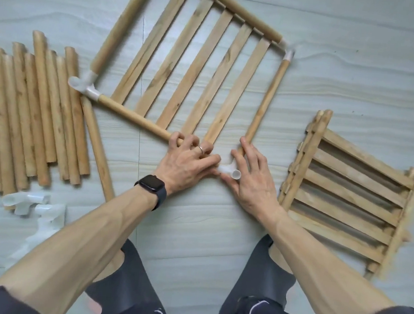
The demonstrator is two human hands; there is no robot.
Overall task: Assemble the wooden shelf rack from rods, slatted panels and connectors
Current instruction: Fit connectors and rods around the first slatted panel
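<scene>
A slatted panel (191, 63) lies flat on the floor, framed by wooden rods joined with white plastic connectors at the left corner (84, 86) and the far right corner (287, 51). At the near corner sits another white connector (229, 171), between my two hands. My left hand (188, 162) grips the end of the near rod (134, 116) with curled fingers and touches the connector. My right hand (249, 175) holds the lower end of the right-side rod (268, 99), thumb against the connector.
A row of several loose rods (29, 111) lies at the left, one more rod (96, 147) beside it. Loose white connectors (31, 204) sit at the lower left. A stack of slatted panels (353, 192) rests at the right. My knees are at the bottom.
</scene>
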